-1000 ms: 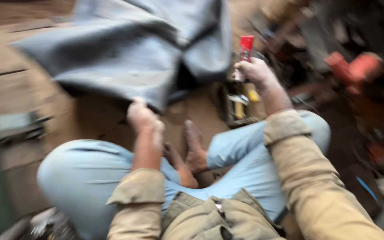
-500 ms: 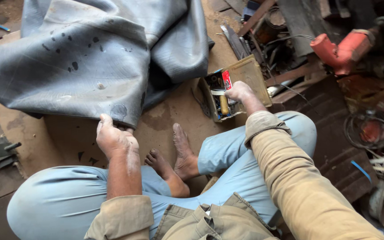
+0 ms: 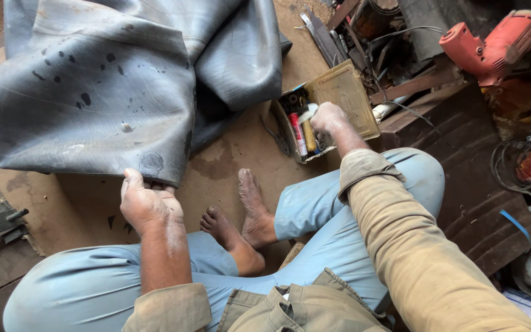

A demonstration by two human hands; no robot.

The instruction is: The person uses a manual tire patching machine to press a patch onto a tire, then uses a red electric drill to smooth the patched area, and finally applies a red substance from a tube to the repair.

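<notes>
Your left hand (image 3: 149, 206) pinches the near edge of the grey rubber tube (image 3: 118, 92) spread on the floor; your right hand (image 3: 330, 120) reaches into the small box (image 3: 345, 92), grip hidden. Rubber looks heavy, floppy, probably grippy; hold its folded edge.

Left hand (image 3: 149, 206) on rubber tube (image 3: 106, 92)

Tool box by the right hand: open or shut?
Open: the tool box has its lid tipped back, tools showing, right hand reaching in.
</notes>
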